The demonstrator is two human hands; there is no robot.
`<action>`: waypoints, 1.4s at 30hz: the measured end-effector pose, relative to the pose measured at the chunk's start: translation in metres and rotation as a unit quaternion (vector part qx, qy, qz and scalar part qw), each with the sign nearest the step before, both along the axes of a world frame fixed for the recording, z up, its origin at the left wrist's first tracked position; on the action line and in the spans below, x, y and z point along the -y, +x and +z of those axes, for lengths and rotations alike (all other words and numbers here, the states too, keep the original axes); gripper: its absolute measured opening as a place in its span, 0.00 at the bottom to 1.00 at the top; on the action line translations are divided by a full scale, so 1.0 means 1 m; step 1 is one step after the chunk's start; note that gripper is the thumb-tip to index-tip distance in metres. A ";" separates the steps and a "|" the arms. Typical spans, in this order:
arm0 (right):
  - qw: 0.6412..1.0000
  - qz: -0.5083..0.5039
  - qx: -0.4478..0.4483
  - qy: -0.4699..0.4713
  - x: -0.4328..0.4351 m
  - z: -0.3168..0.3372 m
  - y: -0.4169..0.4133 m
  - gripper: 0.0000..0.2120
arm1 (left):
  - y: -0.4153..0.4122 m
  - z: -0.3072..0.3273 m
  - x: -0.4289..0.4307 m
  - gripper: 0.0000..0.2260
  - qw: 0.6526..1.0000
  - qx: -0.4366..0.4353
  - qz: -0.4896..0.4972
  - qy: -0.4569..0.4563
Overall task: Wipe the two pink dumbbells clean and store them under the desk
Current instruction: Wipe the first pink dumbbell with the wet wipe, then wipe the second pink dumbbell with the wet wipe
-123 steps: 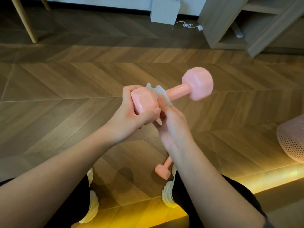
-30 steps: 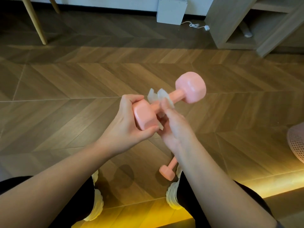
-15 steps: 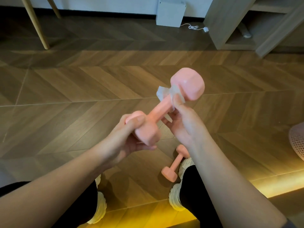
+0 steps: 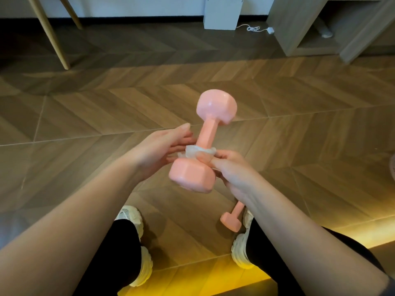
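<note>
Held dumbbell (image 4: 207, 135): pink, glossy smooth coating, blocky faceted heads with rounded corners, angular bar. It is in the air in front of you above the floor, tilted, with one head up and away and the other low and toward you. Your right grip (image 4: 233, 171) is curled closed round the bar just above the lower head, thumb and fingers pinching a thin, crumpled white wipe (image 4: 198, 151) that rings the bar. Your left grip (image 4: 160, 149) is spread, fingers straight, thumb raised, holding nothing; its fingertips reach the wipe's left side, contact unclear. Second dumbbell (image 4: 232, 220): same pink, lying on the wood-grain herringbone floor (image 4: 106, 107) just beside your right shoe (image 4: 240, 251), its far head hidden behind your right forearm. The shoe is white with a chunky ribbed sole. A pale wood-panel unit (image 4: 299, 28) stands at far right by the wall, with a white box (image 4: 222, 13) near it.
</note>
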State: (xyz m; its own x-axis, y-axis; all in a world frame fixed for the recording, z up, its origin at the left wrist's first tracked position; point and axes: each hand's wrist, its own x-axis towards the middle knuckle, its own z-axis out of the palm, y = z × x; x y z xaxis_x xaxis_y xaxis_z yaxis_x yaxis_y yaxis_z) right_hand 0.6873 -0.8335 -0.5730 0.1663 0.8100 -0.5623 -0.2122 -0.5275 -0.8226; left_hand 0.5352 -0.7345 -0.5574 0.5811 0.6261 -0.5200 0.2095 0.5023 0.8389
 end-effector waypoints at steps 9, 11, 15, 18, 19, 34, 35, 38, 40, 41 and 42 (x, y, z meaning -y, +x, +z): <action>0.991 0.087 0.101 -0.030 -0.001 -0.015 -0.021 0.03 | 0.012 -0.035 0.002 0.12 0.996 -0.043 0.073 0.041; 0.987 0.071 0.139 -0.040 -0.001 -0.021 -0.023 0.04 | 0.015 -0.041 0.002 0.11 0.993 -0.058 0.082 0.061; 0.962 0.083 0.256 -0.042 -0.011 -0.041 -0.022 0.14 | 0.023 -0.058 -0.008 0.09 0.988 -0.103 0.078 0.090; 0.961 0.075 0.263 -0.040 -0.028 -0.070 -0.006 0.14 | 0.033 -0.085 -0.027 0.07 0.986 -0.125 0.085 0.075; 0.962 0.063 0.261 -0.050 -0.035 -0.083 0.003 0.13 | 0.037 -0.095 -0.034 0.07 0.985 -0.133 0.089 0.068; 0.962 -0.055 0.205 -0.173 -0.110 -0.270 0.103 0.07 | 0.064 -0.317 -0.109 0.07 0.944 -0.308 0.117 0.019; 0.961 -0.047 0.208 -0.176 -0.113 -0.276 0.102 0.05 | 0.065 -0.324 -0.111 0.07 0.941 -0.320 0.113 0.022; 0.961 -0.036 0.212 -0.176 -0.119 -0.289 0.102 0.03 | 0.067 -0.340 -0.116 0.09 0.934 -0.338 0.111 0.028; 0.959 -0.029 0.215 -0.183 -0.120 -0.297 0.103 0.04 | 0.068 -0.347 -0.119 0.10 0.932 -0.345 0.108 0.035; 0.958 -0.029 0.216 -0.185 -0.120 -0.299 0.102 0.06 | 0.068 -0.351 -0.120 0.10 0.931 -0.347 0.107 0.040; 0.957 -0.028 0.218 -0.187 -0.120 -0.303 0.102 0.06 | 0.069 -0.354 -0.122 0.11 0.930 -0.348 0.105 0.044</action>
